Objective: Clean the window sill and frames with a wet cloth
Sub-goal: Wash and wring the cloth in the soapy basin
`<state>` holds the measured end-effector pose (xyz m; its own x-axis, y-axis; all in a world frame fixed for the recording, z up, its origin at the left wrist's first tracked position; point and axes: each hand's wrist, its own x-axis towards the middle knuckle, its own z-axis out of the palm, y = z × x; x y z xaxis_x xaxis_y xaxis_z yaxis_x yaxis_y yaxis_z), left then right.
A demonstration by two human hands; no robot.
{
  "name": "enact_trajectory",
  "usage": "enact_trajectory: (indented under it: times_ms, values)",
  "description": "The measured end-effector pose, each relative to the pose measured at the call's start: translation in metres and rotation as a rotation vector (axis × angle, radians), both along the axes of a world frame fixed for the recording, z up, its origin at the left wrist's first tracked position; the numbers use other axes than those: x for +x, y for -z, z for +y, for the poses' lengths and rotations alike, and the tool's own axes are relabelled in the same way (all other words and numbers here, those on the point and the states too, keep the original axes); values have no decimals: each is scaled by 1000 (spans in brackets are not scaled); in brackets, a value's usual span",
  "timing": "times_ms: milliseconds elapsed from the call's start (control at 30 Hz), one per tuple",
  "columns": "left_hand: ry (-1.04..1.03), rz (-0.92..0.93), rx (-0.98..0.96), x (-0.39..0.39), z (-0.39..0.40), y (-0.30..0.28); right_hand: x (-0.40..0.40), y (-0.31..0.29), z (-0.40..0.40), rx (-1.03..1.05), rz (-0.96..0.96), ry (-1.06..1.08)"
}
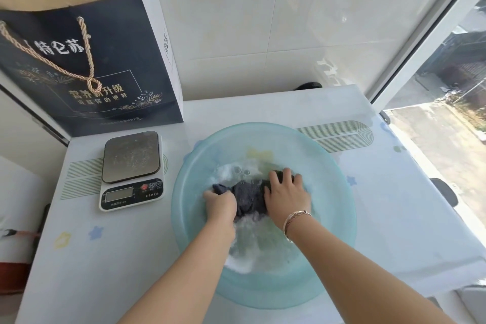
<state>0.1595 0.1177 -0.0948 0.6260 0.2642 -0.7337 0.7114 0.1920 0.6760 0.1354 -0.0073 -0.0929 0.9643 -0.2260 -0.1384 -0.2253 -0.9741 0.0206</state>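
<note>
Both hands, left (220, 205) and right (286, 196), grip the dark cloth (248, 196) in the basin (339, 218): wetting stage only; window frame (420, 42) wiping looks unstarted.

Dark grey cloth (248, 196), soaked, bunched and creased, lying in foamy water at the bottom of a pale blue translucent basin (189, 221). Stretched roughly left to right across basin centre. Left end gripped in fist of left hand (220, 205), a small corner sticking out above the knuckles. Right end under right hand (286, 196), fingers spread and curled over it. Window frame (423, 37), white, runs diagonally at upper right, glass beyond
</note>
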Motion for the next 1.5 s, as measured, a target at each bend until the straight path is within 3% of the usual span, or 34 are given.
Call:
enact_trajectory:
  times_ms: [67, 133, 200, 333, 400, 500, 667, 800, 933, 1033, 1133, 1200, 1367, 1433, 1500]
  values:
    - [0, -13, -93, -3, -5, 3, 0, -1, 11, 124, 136, 28]
    - [11, -32, -150, -6, -11, 2, 8, -13, 20, 549, 220, 164]
    - [34, -33, -175, -7, -16, 0, 13, -30, 27, 997, 166, 327]
    - [113, -99, -183, 0, -16, -2, 8, -70, 40, 1274, -53, 319]
    - [177, -133, -152, 4, -16, -3, -2, -78, 50, 1198, -127, 181]
    - [225, -167, -183, 4, -16, -15, -7, -73, 56, 896, -176, 13]
    - [302, 45, -188, -15, -17, -33, 9, -44, 33, 561, -80, 51]
    - [383, -43, 132, -15, -7, -32, 5, -27, 8, 279, -38, 1]
    - [791, -141, 733, -24, 4, -38, -3, -22, -10, -14, 49, -74]
    - [980, -331, 1128, -35, 3, -35, -6, -20, -15, -30, 69, -242]
    - [1270, -565, 1266, -32, -1, -24, -13, -15, -18, 23, 173, -351]
    - [1477, -504, 1215, -26, -2, -15, -17, -11, -22, 35, 250, -292]
    - [1597, -181, 1230, -16, 10, -9, -21, -21, -33, -188, 400, -268]
    - [1618, -180, 1309, -16, 10, -12, -18, -31, -32, -256, 381, -307]
    - [1580, -304, 1367, -20, 8, -16, -15, -37, -28, -246, 265, -339]
